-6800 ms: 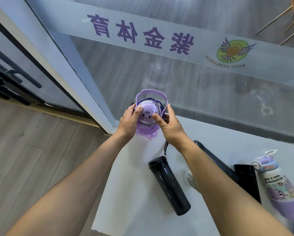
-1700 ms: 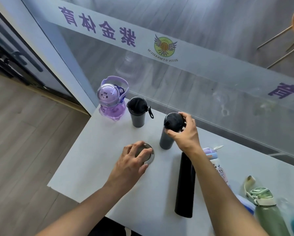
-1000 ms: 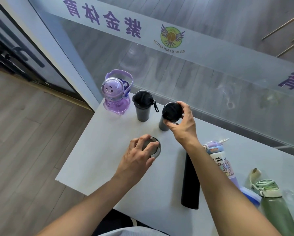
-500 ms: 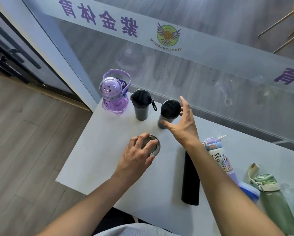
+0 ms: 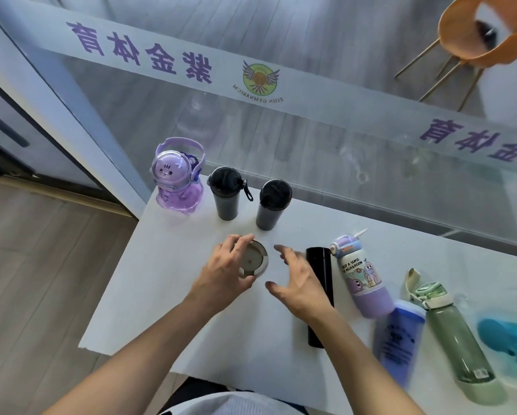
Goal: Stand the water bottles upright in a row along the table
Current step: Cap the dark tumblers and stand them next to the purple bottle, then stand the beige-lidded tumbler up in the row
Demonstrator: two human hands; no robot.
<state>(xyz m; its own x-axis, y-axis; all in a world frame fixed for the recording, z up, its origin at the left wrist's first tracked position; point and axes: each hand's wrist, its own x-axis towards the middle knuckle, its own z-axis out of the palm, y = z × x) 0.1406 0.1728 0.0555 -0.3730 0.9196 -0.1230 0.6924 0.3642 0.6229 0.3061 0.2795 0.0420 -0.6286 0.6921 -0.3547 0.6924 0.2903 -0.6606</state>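
Observation:
Three bottles stand upright along the far edge of the white table (image 5: 149,295): a purple cartoon bottle (image 5: 178,179), a black tumbler (image 5: 226,194) and a second black tumbler (image 5: 272,205). My left hand (image 5: 226,272) grips the top of a steel-lidded bottle (image 5: 255,259) seen from above. Just right of it hovers my right hand (image 5: 299,283), fingers spread and holding nothing. Lying flat to the right are a slim black flask (image 5: 320,298), a purple printed bottle (image 5: 360,277), a blue bottle (image 5: 398,333) and a green bottle (image 5: 452,333).
A glass wall (image 5: 311,139) with a printed band runs directly behind the table. A teal object (image 5: 505,336) lies blurred at the right edge. An orange chair (image 5: 476,34) stands beyond the glass. Wooden floor lies to the left.
My right hand let go of the second black tumbler, which now stands in the row, and drew back toward the steel-lidded bottle. My left hand stayed on that bottle.

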